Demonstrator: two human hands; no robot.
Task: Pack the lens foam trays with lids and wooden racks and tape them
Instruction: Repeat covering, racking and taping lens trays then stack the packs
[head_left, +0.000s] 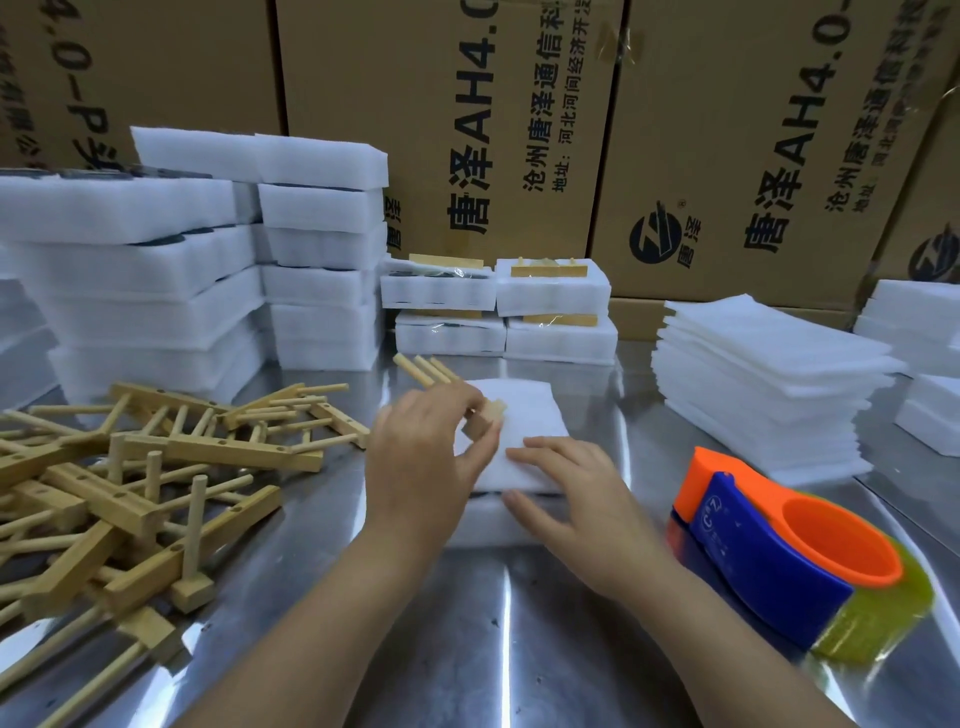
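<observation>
cardboard boxes (519, 130) read "唐泽ah4.0", "沧州唐泽通信".

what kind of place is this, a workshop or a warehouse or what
Most likely a packing bench in a factory or warehouse: printed cardboard cartons standing behind, piles of white foam trays on a steel table, plus a heap of wooden racks and a tape dispenser.

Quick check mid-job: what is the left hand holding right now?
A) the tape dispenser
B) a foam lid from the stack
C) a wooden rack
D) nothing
C: the left hand pinches a wooden rack above the covered foam tray; the tape dispenser sits apart on the right.
</observation>
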